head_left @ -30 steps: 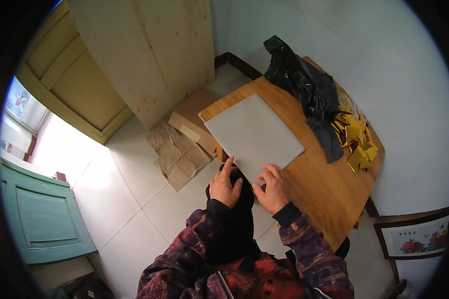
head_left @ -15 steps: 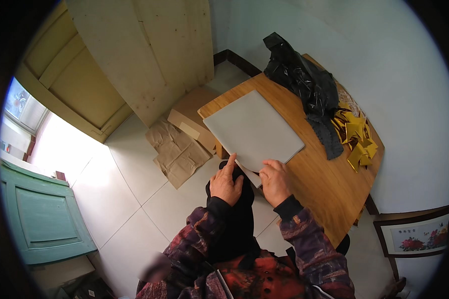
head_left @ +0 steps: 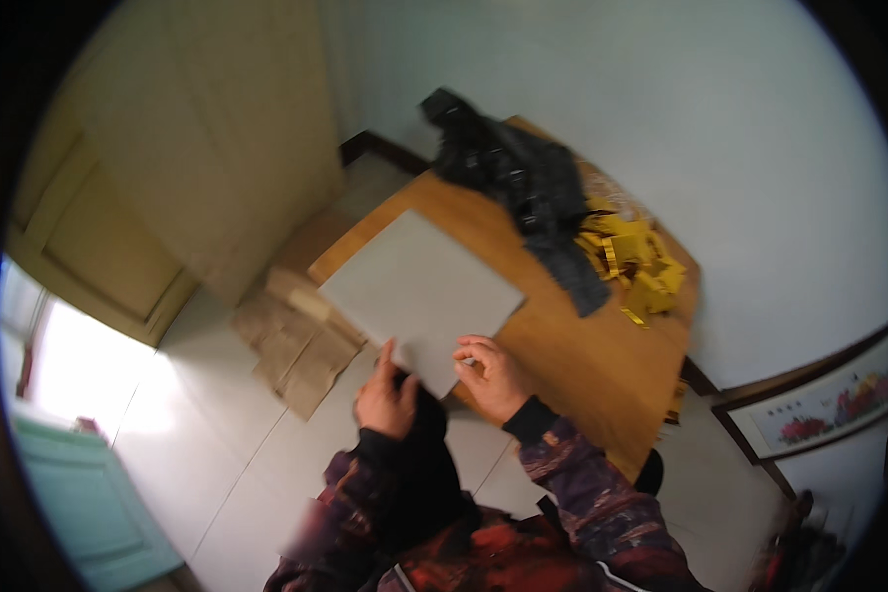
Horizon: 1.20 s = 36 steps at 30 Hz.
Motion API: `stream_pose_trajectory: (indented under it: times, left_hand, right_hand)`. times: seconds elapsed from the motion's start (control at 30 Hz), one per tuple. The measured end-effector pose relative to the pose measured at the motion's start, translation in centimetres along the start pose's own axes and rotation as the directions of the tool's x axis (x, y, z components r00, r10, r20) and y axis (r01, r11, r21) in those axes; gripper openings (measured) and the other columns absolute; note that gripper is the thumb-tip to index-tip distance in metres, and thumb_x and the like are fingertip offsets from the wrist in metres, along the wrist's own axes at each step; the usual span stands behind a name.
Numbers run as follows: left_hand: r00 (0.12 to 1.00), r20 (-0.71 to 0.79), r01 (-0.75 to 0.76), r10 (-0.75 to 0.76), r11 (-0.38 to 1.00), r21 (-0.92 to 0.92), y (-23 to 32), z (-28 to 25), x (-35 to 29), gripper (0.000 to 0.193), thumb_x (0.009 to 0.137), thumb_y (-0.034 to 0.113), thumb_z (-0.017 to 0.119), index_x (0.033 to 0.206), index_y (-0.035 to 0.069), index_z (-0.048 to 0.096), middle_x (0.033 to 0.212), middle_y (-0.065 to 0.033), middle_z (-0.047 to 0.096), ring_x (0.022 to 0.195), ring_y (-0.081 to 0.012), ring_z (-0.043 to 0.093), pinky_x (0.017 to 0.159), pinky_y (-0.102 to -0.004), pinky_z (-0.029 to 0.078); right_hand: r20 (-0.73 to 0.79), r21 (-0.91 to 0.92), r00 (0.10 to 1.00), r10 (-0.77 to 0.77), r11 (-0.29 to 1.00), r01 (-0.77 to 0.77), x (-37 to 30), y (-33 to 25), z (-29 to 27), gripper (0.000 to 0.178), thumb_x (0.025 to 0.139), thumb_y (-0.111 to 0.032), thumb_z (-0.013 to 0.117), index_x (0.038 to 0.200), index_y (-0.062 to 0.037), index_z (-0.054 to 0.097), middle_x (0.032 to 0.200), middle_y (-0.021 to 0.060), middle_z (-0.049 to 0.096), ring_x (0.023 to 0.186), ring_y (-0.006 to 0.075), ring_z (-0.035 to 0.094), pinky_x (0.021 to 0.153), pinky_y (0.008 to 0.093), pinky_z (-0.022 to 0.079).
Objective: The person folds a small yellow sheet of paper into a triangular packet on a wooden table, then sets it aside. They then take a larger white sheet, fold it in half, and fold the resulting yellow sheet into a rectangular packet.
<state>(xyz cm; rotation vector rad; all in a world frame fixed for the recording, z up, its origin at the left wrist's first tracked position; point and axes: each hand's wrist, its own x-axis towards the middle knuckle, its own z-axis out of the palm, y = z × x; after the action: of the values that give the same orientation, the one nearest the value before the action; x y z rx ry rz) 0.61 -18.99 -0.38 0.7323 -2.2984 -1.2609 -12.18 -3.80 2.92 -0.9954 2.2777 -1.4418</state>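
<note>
A pale grey-white, roughly square stack of paper or board [head_left: 424, 286] lies on the wooden table [head_left: 592, 385], its near corner toward me. My left hand [head_left: 387, 400] is at its near left edge, index finger stretched forward and thumb apart, with nothing seen in it; whether the fingertip touches the edge is unclear. My right hand [head_left: 493, 378] is over the right side of the near corner, fingers curled and thumb and forefinger close together. A tiny pale bit shows between them, too blurred to name.
A crumpled black plastic bag [head_left: 513, 168] and a heap of shiny gold folded pieces [head_left: 636, 261] lie on the table's far right. Brown paper [head_left: 301, 355] and cardboard are on the tiled floor at left. A framed flower picture [head_left: 819, 400] leans at right.
The view has swung, so the table sits further left and lower. My right hand has come away from the near corner, which was bent up before and now looks flat.
</note>
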Motion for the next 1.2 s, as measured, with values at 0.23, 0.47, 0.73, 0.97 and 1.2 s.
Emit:
stream_pose_trajectory:
  times: [0.23,0.47,0.73,0.97,1.2]
  left_hand:
    - [0.996,-0.070,-0.046,0.047,0.999,0.011,0.2,0.3,0.0,0.062,0.087,0.010,0.060,0.146,0.009,0.038,0.090,-0.0104,0.068,0.084,-0.0299,0.066,0.084,-0.0396,0.048]
    - [0.996,-0.091,-0.024,0.026,1.000,0.019,0.8,0.3,-0.1,0.057,0.089,0.011,0.059,0.143,0.008,0.041,0.089,-0.0119,0.067,0.083,-0.0310,0.066,0.081,-0.0401,0.050]
    - [0.994,-0.099,-0.030,0.039,0.996,0.089,0.7,0.2,-0.4,0.055,0.089,0.007,0.052,0.142,0.011,0.041,0.101,-0.0130,0.068,0.090,-0.0329,0.065,0.083,-0.0432,0.049]
    - [0.999,0.001,0.043,-0.044,0.987,0.157,1.0,-0.1,-0.3,0.058,0.091,0.006,0.048,0.147,0.015,0.036,0.111,-0.0128,0.067,0.098,-0.0330,0.064,0.091,-0.0424,0.046]
    - [1.000,-0.005,0.028,-0.027,0.985,0.168,0.8,-0.2,-0.2,0.061,0.090,0.006,0.049,0.148,0.015,0.033,0.114,-0.0099,0.068,0.098,-0.0303,0.064,0.090,-0.0422,0.045]
  right_hand:
    - [-0.350,-0.645,0.936,-0.025,0.732,-0.221,3.5,5.6,-10.4,0.064,0.086,-0.026,0.067,0.137,0.0033,0.042,0.146,0.0212,0.039,0.135,0.0395,0.035,0.112,0.0486,0.029]
    - [-0.290,-0.711,0.881,0.373,0.532,-0.459,3.9,9.2,-13.5,0.074,0.092,-0.046,0.056,0.147,-0.0013,0.033,0.158,0.0144,0.024,0.145,0.0302,0.023,0.116,0.0517,0.021]
    - [-0.164,-0.637,0.977,-0.134,0.771,-0.001,0.7,4.1,-9.5,0.051,0.081,-0.015,0.069,0.125,0.0036,0.053,0.132,0.0226,0.053,0.127,0.0406,0.045,0.107,0.0456,0.037]
    - [0.123,-0.537,0.935,-0.332,0.770,0.344,-2.8,-3.0,2.3,0.042,0.075,-0.021,0.077,0.109,-0.0030,0.060,0.120,0.0107,0.056,0.116,0.0319,0.052,0.095,0.0429,0.043]
    - [0.083,-0.667,0.955,-0.286,0.695,0.266,-1.3,-3.2,3.6,0.034,0.069,-0.012,0.080,0.096,-0.0058,0.059,0.108,0.0067,0.056,0.099,0.0292,0.055,0.083,0.0407,0.048]
